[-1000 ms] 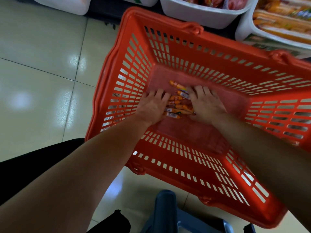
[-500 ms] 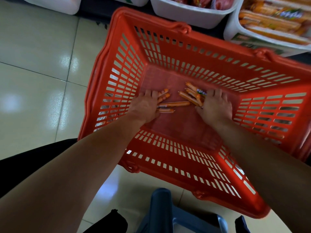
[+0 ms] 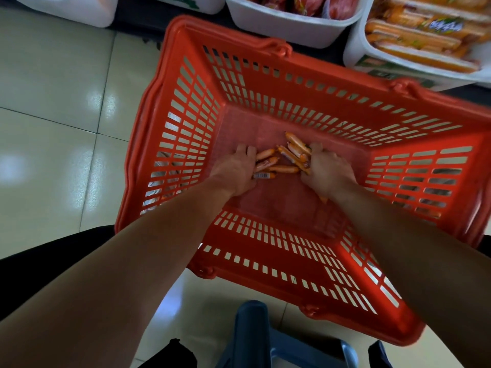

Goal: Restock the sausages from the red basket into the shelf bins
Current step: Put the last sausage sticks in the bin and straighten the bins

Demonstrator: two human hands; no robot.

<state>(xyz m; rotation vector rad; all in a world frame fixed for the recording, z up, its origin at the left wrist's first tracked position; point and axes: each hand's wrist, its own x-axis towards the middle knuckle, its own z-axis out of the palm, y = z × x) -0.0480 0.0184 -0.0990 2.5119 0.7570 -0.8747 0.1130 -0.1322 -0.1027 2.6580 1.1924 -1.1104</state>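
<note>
The red basket (image 3: 186,107) stands on the tiled floor below the shelf. Several small orange sausages (image 3: 285,162) lie on its bottom. My left hand (image 3: 235,170) rests palm down on the sausages at their left side, fingers curled over a few. On the right side of the pile my right hand (image 3: 328,171) presses against the sausages, fingers bent around some. Whether either hand has lifted any is not visible. A white shelf bin (image 3: 356,53) at top right holds packs of orange sausages. Another white bin (image 3: 287,27) at top centre holds red packs.
Two more white bins (image 3: 79,11) sit at top left on the lowest shelf. Shiny beige floor tiles (image 3: 53,128) spread to the left. A blue stool (image 3: 268,341) stands under me at the bottom edge, close to the basket's near wall.
Both hands spread apart, scattering the sausages, then moved back toward each other around the pile. The view shifted slightly, showing more of the shelf bins.
</note>
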